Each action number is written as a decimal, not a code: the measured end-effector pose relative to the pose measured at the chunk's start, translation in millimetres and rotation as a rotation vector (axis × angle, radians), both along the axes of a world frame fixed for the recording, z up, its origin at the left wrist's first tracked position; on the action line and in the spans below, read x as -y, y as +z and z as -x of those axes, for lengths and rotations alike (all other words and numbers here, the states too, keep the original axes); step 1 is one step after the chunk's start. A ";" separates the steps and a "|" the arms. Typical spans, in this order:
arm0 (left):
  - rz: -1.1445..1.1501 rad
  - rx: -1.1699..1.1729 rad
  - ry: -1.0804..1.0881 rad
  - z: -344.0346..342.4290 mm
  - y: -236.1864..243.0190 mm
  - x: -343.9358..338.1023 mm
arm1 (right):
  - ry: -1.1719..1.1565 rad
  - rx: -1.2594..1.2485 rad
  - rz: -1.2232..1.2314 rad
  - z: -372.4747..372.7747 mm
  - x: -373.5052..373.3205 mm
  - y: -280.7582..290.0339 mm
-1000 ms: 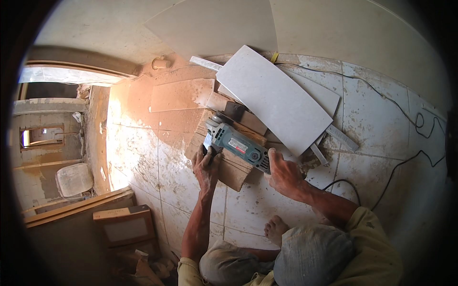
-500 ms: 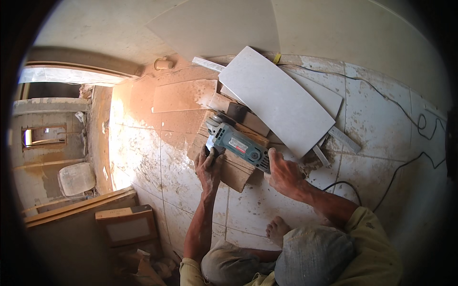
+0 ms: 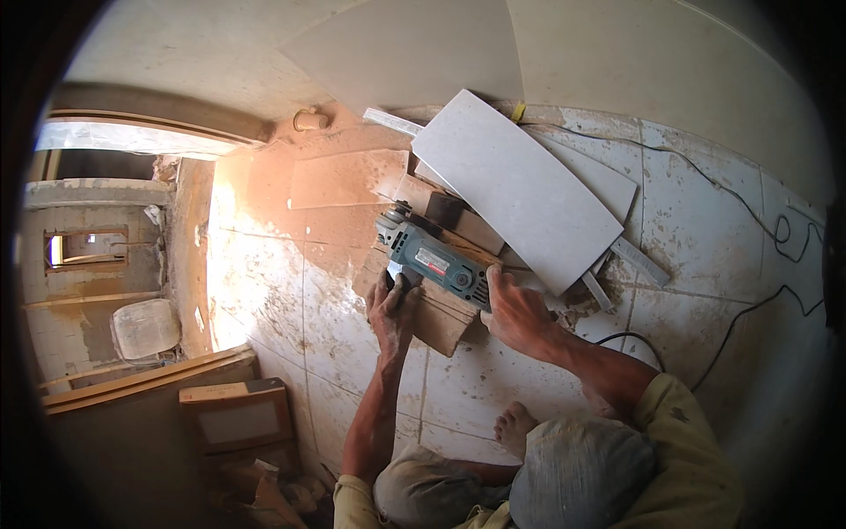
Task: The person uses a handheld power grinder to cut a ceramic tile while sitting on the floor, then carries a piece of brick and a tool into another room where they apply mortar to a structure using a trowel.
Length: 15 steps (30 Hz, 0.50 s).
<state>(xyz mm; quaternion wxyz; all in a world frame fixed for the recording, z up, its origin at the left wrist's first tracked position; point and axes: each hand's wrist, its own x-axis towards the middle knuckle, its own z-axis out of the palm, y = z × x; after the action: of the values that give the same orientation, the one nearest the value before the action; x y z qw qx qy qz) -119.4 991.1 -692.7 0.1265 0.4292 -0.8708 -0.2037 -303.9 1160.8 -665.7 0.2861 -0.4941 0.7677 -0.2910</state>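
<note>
Since the earlier frame the left hand (image 3: 392, 309) has slid up beside the grinder (image 3: 434, 260). At frame centre, this teal-grey grinder lies across a tan tile (image 3: 441, 313). The left hand presses that tile, fingers curled; the right hand (image 3: 515, 309) grips the grinder's rear. One large white tile (image 3: 520, 189) lies upper right, touching. One black cord (image 3: 749, 309) trails right. Bare floor (image 3: 291, 291) opens left.

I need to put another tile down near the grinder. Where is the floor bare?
Bare floor lies left of the left hand, and right of the large tile, crossed by a black cable. Around the angle grinder and right hand, tile pieces crowd.
</note>
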 end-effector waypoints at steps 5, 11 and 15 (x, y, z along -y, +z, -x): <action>0.035 0.012 0.011 -1.3 -1.2 -0.4 | 0.010 -0.064 0.037 -1.1 24.3 -3.7; 0.078 -0.002 -0.006 -2.6 -0.8 0.7 | -0.041 0.046 0.111 8.4 16.8 9.4; 0.105 0.012 0.004 3.5 1.1 -3.8 | -0.158 0.152 0.176 23.1 -4.1 18.6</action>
<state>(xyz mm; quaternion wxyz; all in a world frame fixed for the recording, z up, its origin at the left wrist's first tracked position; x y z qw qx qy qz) -122.9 994.9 -691.6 0.1442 0.4250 -0.8801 -0.1550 -327.1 1165.0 -647.1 0.2752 -0.4319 0.7519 -0.4152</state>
